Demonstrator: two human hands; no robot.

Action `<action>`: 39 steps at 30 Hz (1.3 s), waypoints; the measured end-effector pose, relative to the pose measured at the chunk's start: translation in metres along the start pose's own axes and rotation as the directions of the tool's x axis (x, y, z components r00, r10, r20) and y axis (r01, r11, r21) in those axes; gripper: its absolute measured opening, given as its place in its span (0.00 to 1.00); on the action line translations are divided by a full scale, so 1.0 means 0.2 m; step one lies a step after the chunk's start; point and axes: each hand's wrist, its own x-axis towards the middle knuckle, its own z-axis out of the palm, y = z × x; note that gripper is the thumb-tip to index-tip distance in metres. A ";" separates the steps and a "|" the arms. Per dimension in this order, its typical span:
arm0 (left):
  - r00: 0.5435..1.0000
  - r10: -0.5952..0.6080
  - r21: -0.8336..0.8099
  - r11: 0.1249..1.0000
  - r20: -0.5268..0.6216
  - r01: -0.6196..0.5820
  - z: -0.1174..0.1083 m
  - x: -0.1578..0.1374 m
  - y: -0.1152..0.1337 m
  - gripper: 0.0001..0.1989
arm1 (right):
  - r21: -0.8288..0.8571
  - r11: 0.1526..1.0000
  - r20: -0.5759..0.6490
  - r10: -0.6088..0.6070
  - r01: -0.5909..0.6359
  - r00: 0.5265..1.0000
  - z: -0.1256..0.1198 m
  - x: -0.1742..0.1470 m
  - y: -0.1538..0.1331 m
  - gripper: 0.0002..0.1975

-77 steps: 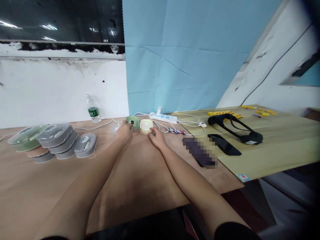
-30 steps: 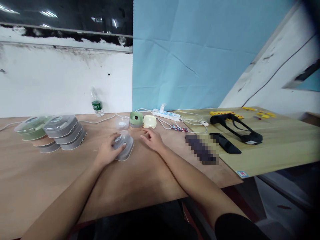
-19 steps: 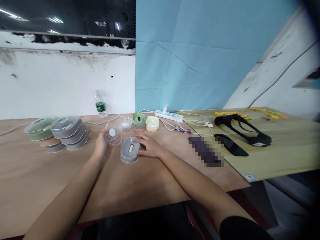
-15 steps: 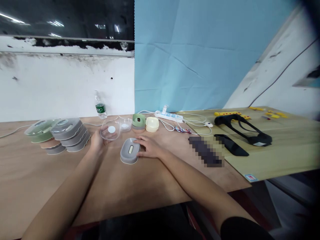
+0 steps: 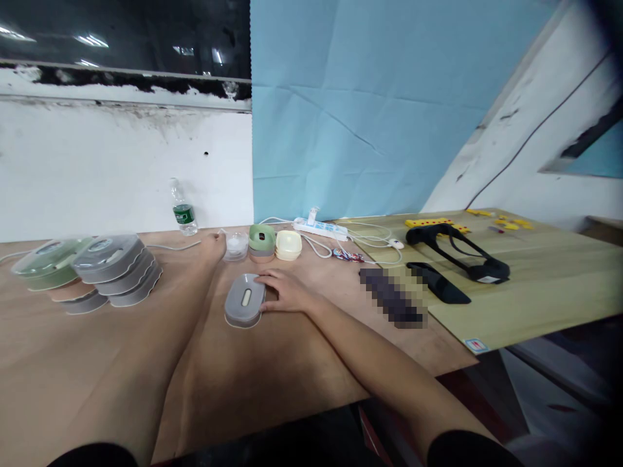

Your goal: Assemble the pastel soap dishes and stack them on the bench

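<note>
My right hand [image 5: 285, 290] grips the right edge of a grey oval plastic box [image 5: 244, 299], thumb at its near side and fingers at its far edge. The box lies on the table with a pale oblong piece in the middle of its top. My left hand [image 5: 213, 248] is stretched forward, its fingers closed, right beside a small stack of clear plastic lids [image 5: 236, 248]. What those fingers hold, if anything, is hidden. Right of the lids are a stack of small green and brown cups [image 5: 261, 243] and a stack of cream cups [image 5: 289, 245].
At the left, stacked grey boxes [image 5: 127, 275] and a green box [image 5: 51, 264] bear clear lids. A water bottle [image 5: 183, 214] stands by the wall. Farther right lie a power strip [image 5: 321, 228] with cables, a blurred dark object [image 5: 392, 298], a black panel [image 5: 440, 283] and a black headset strap [image 5: 479, 263].
My left hand has moved forward to the clear lids; the lid with a white dot no longer shows in front of it. My right hand stays on the grey box. The view has shifted slightly right.
</note>
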 end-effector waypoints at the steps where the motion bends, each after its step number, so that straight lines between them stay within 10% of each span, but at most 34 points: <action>1: 1.000 0.017 0.041 0.999 -0.022 -0.016 0.01 -0.02 0.00 0.18 | -0.006 1.000 0.006 0.003 -0.003 1.000 0.00 0.00 0.00 0.40; 5: 0.946 0.270 0.215 0.949 -0.182 -0.230 0.02 -0.23 -0.03 0.24 | -0.026 1.000 0.020 0.013 -0.013 1.000 0.00 0.00 0.01 0.44; 9: 0.885 0.465 0.138 0.878 -0.013 -0.459 -0.03 -0.53 -0.07 0.19 | -0.004 1.000 -0.012 -0.013 0.013 1.000 0.01 0.00 0.02 0.40; 16: 0.856 0.405 0.027 0.899 0.321 -0.436 -0.14 -0.80 -0.15 0.34 | 0.033 0.998 -0.226 0.058 -0.052 0.972 0.02 0.00 0.02 0.33; 20: 0.847 0.418 0.002 0.897 0.330 -0.443 -0.13 -0.84 -0.13 0.43 | 0.103 0.994 -0.335 0.066 -0.033 0.940 0.01 0.00 -0.02 0.36; 29: 0.898 0.275 -0.522 0.851 0.345 -0.060 -0.10 -0.87 -0.07 0.30 | 0.225 0.970 -0.509 0.202 -0.097 0.837 0.02 -0.01 -0.02 0.21; 39: 0.928 0.105 -0.672 0.719 0.357 0.177 -0.08 -0.87 -0.04 0.31 | 0.190 0.974 -0.618 0.215 -0.123 0.756 0.01 0.01 -0.03 0.10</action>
